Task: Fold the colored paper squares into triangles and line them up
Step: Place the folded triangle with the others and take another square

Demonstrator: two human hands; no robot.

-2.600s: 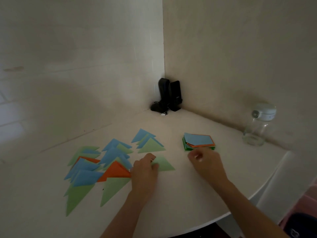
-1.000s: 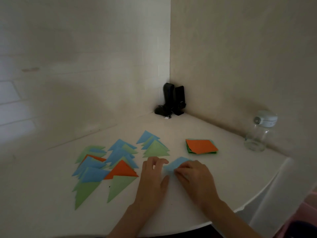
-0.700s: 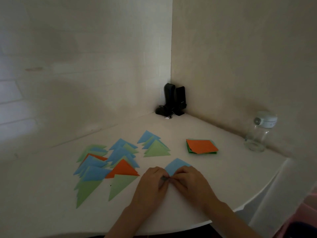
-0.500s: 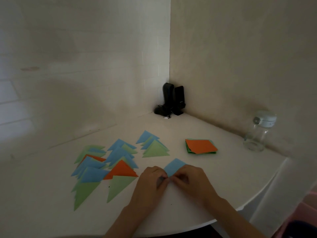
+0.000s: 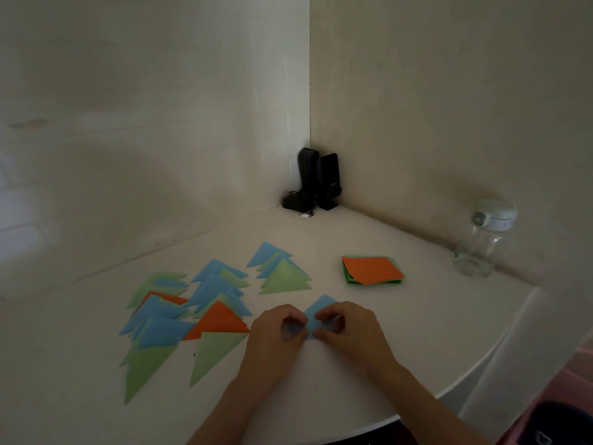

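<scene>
Blue paper square [image 5: 321, 308] is being folded at the near table [image 5: 288, 409] edge, pinched between the fingertips of the left hand [image 5: 277, 332] and right hand [image 5: 348, 326]; both are closed on it. Folded triangles [image 5: 205, 303] lie in overlapping rows just left; unfolded squares [image 5: 372, 270] wait behind. Next, the corners apparently need matching, then a firm crease.

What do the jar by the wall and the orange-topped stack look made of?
Jar: clear glass or hard plastic, see-through body; pale lid, likely plastic. Stack: thin matte paper sheets, flat with crisp edges, green sheets showing beneath the orange one.
</scene>
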